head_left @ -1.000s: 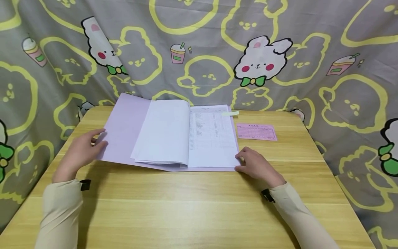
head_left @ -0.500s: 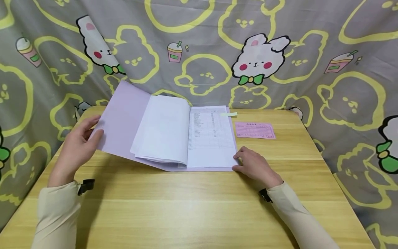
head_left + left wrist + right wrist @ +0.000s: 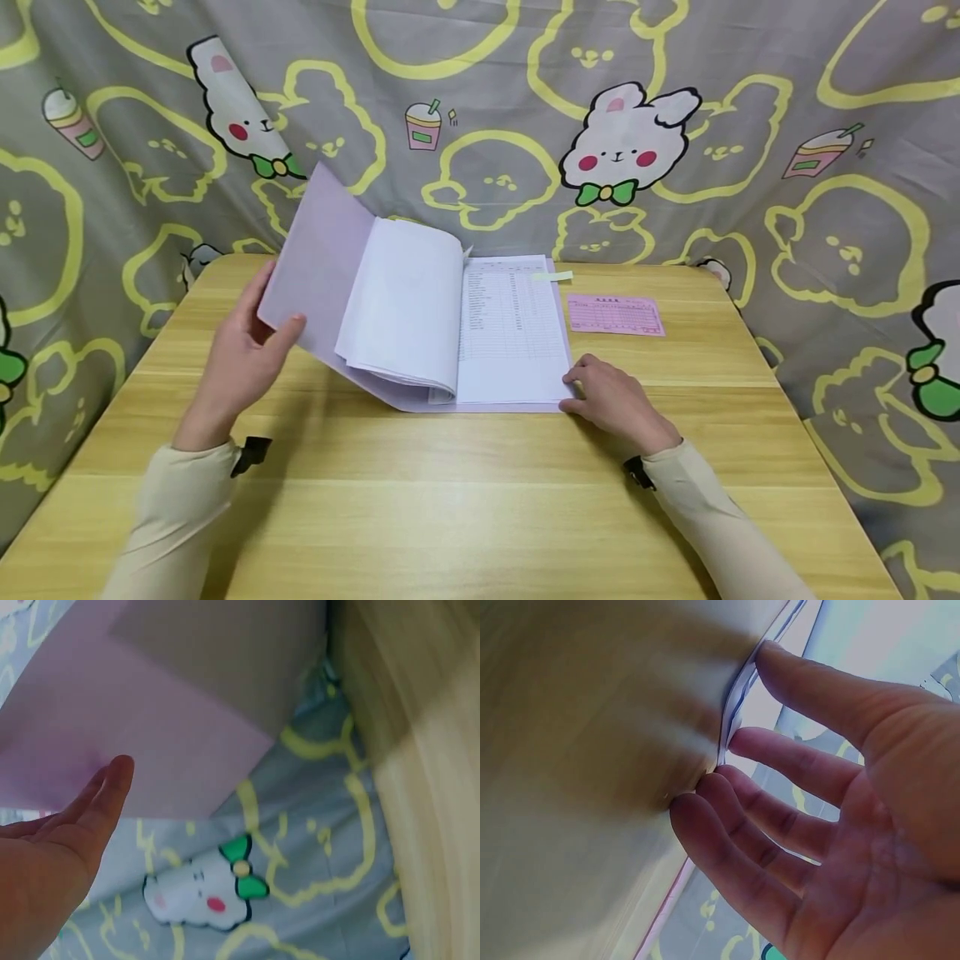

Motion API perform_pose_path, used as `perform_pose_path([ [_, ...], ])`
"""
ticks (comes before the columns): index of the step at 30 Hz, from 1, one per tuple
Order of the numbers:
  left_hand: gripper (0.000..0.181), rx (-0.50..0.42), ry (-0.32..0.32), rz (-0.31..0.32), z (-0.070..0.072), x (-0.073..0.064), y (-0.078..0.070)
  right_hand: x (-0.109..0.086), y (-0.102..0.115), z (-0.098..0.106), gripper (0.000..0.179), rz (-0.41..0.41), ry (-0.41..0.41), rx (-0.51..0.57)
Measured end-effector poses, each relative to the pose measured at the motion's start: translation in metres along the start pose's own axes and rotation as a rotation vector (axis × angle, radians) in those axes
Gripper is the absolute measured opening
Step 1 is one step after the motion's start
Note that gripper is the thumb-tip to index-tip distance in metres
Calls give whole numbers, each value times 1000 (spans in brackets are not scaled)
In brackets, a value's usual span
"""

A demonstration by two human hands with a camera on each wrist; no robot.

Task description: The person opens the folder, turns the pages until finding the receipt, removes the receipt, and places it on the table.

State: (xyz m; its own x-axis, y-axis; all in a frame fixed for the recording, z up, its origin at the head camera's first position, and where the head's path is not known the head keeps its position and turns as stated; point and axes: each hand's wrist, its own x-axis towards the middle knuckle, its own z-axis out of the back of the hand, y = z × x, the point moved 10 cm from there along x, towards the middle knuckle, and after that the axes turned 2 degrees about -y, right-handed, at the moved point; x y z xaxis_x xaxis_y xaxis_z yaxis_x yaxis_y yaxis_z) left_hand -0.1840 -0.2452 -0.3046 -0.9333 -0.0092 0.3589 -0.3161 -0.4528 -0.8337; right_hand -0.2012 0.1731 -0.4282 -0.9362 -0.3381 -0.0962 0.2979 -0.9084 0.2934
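A light purple folder (image 3: 318, 242) lies spread on the table, its left cover raised at a slant. My left hand (image 3: 243, 358) pinches that cover's outer lower corner, thumb on the inner face and fingers behind. White sheets (image 3: 405, 308) lean up along with the cover and bend near the spine. On the right side a sheet with a printed table (image 3: 510, 367) lies flat, with a pale green tab (image 3: 553, 277) sticking out past its edge. My right hand (image 3: 618, 404) rests at the folder's lower right corner; in the right wrist view its loosely bent fingertips (image 3: 739, 742) touch the edge.
A pink printed slip (image 3: 615, 317) lies on the wooden table (image 3: 480, 500) to the right of the folder. Behind the table hangs a grey curtain (image 3: 495, 100) with cartoon prints, close to the raised cover.
My left hand has lifted the cover and brought it rightward, and the white sheets have tilted up with it. The right hand has stayed at the lower right corner.
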Motion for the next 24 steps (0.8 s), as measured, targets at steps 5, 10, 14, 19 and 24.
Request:
perform_pose_path([
  [5,57,4,51,-38,-28,-5,-5,-1,-1,0,40,-14,-1,8],
  [10,53,-6,100,-70,-52,-8,-4,0,-1,0,42,-21,0,8],
  [14,62,-61,123,-98,-65,-9,-2,1,0,0,42,-15,-2,-4],
  [19,79,-96,140,-141,-75,-10,-3,1,0,-1,43,-12,-5,-8],
  [24,89,-72,158,-205,-86,-11,-5,0,0,0,43,-14,-4,-5],
])
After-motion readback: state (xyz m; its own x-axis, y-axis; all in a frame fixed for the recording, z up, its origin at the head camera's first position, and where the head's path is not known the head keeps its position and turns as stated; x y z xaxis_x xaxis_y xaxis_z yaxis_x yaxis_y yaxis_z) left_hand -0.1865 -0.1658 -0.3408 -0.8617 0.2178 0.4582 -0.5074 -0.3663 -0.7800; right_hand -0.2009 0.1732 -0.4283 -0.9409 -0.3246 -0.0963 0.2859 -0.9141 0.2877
